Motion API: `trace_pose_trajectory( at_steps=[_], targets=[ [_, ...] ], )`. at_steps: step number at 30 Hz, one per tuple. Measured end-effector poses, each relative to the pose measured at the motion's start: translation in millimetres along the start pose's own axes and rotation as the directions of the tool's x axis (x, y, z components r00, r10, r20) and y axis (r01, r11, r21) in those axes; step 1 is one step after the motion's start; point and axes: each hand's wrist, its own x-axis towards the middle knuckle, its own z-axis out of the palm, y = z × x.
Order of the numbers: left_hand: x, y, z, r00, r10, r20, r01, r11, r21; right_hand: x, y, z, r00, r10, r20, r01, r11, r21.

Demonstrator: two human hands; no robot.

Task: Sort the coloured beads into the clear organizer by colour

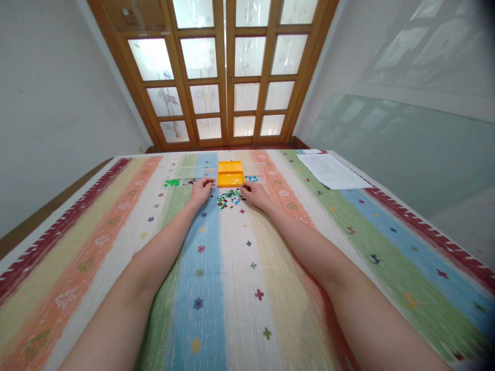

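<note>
A small heap of mixed coloured beads [229, 198] lies on the striped cloth [232, 268] far out in front of me. My left hand [201, 190] rests just left of the heap, fingers curled and pointing toward the trays. My right hand [253, 192] sits at the heap's right edge, fingertips pinched together at the beads. An orange tray [229, 173] holding a few pale pieces stands right behind the heap. Clear trays flank it: one with green beads [172, 182] to the left, one with blue beads [253, 179] to the right.
A printed paper sheet [330, 170] lies at the far right of the table. Beyond the table's far edge stands a wooden door with frosted glass panes [228, 72]. White walls close in on both sides.
</note>
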Motion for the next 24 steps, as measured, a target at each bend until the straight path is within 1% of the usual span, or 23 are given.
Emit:
trace_pose_trajectory(
  at_steps=[1, 2, 3, 4, 6, 7, 8, 10, 11, 13, 18, 24],
  targets=[
    [-3.3, 1.8, 2.4, 0.995, 0.099, 0.034, -0.102, 0.988, 0.117, -0.1, -0.6, -0.2, 1.000, 0.001, 0.000, -0.001, 1.000, 0.000],
    [-7.1, 4.3, 5.0, 0.977, 0.193, 0.091, -0.210, 0.950, 0.231, -0.2, -1.2, -0.5, 1.000, -0.001, 0.000, 0.001, 1.000, -0.001],
    [-11.3, 7.4, 7.9, 0.949, 0.271, 0.163, -0.311, 0.892, 0.328, -0.2, -1.7, -0.8, 1.000, -0.006, 0.001, 0.006, 1.000, -0.001],
    [-15.7, 10.9, 10.8, 0.914, 0.317, 0.254, -0.398, 0.825, 0.402, -0.2, -2.2, -1.0, 1.000, -0.011, 0.002, 0.011, 1.000, -0.002],
    [-23.9, 17.5, 16.6, 0.835, 0.358, 0.418, -0.539, 0.690, 0.484, -0.1, -2.7, -1.4, 1.000, -0.017, 0.002, 0.017, 1.000, 0.000],
    [-27.5, 20.0, 19.2, 0.799, 0.364, 0.478, -0.589, 0.630, 0.505, 0.0, -2.7, -1.5, 1.000, -0.018, 0.003, 0.018, 1.000, 0.004],
    [-30.4, 21.9, 21.4, 0.772, 0.366, 0.520, -0.626, 0.580, 0.521, 0.0, -2.7, -1.5, 1.000, -0.020, 0.005, 0.020, 1.000, 0.008],
    [-34.1, 23.4, 24.2, 0.740, 0.363, 0.566, -0.666, 0.508, 0.546, 0.1, -2.4, -1.6, 1.000, -0.022, 0.007, 0.022, 1.000, 0.013],
    [-34.9, 23.2, 24.9, 0.734, 0.360, 0.575, -0.674, 0.487, 0.556, 0.0, -2.3, -1.7, 1.000, -0.022, 0.009, 0.022, 1.000, 0.014],
    [-35.0, 21.9, 24.8, 0.737, 0.354, 0.576, -0.672, 0.471, 0.571, -0.2, -2.4, -2.0, 1.000, -0.018, 0.009, 0.017, 1.000, 0.012],
    [-32.3, 19.4, 22.7, 0.765, 0.333, 0.551, -0.640, 0.490, 0.592, -0.7, -4.2, -2.6, 1.000, -0.010, 0.007, 0.010, 1.000, 0.015],
    [-31.9, 19.8, 22.3, 0.761, 0.347, 0.549, -0.646, 0.491, 0.585, -1.0, -5.9, -3.3, 1.000, -0.012, 0.012, 0.011, 1.000, 0.028]
  ],
)
